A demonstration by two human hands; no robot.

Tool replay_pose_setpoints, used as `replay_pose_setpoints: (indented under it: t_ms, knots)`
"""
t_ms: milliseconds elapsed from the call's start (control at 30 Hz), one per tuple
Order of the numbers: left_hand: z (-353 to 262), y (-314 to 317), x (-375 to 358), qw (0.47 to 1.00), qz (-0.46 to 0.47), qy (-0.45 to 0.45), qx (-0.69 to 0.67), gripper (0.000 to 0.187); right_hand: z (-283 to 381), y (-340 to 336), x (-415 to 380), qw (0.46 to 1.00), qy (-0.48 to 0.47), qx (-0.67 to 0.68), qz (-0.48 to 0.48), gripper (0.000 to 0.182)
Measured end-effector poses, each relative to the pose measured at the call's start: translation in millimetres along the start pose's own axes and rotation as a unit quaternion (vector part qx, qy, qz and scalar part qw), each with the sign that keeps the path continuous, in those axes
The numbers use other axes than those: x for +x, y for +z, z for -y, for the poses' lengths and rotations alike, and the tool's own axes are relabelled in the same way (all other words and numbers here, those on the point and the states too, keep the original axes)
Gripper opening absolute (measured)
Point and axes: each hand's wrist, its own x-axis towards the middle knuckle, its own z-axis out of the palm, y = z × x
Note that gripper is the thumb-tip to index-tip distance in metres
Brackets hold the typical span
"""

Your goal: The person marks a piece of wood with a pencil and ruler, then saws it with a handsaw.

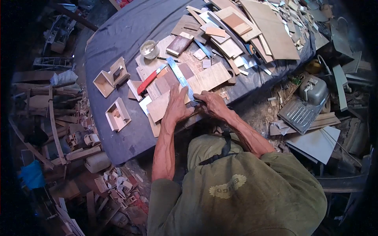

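Your 2 hands are just apart by the bench's point(138, 145) near edge! Left hand point(178, 105), fingers spread, rests on a pale board point(158, 109) beside the blue ruler point(179, 73); right hand point(212, 104) has its fingers curled by the ruler's near end, and whether they clamp anything, you can't tell from here. That ruler slants across wood pieces, away from the near edge. Dark, wrinkled cloth point(106, 39) covers the bench. Over by the left edge, small open boxes point(125, 125); farther in, a tub point(149, 50) and a red-handled tool point(146, 82). Boards point(271, 29) pile up toward the far right corner! Down on the floor, a metal sink point(301, 116) lies beyond the right side, and wood scraps point(120, 187) heap below the near left corner.
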Motion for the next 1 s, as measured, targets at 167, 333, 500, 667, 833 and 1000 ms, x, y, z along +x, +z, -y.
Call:
replay_pose_setpoints:
  t_ms: [167, 333, 500, 667, 833, 1000]
  knots:
    - [-4.1, -3.0, -0.8, 1.0, 0.0, -0.001, -0.009, 0.087, -3.9, 2.8, 1.5, 1.0, -0.015, 0.019, -0.009, 0.046]
    - [-3.1, -2.8, -1.3, 1.0, 0.007, 0.008, -0.001, 0.082, 4.8, -5.9, 2.9, 1.0, -0.008, 0.024, 0.009, 0.046]
    - [-7.2, -5.4, -1.9, 1.0, 0.002, 0.005, -0.016, 0.079, 4.7, -5.1, 3.5, 1.0, 0.001, 0.021, 0.016, 0.046]
    - [-4.1, -1.7, -1.4, 1.0, 0.001, 0.011, 0.023, 0.087, 4.1, -3.6, 3.4, 1.0, 0.009, 0.019, 0.017, 0.046]
    - [-6.6, -7.5, 1.8, 0.999, 0.026, 0.008, 0.034, 0.084, 2.2, -10.5, 1.4, 0.999, -0.005, 0.039, 0.009, 0.04]
    - [-8.9, -8.2, 0.6, 0.999, 0.026, -0.004, 0.036, 0.085, 1.3, -32.5, -1.3, 0.946, 0.146, 0.269, -0.109, 0.031]
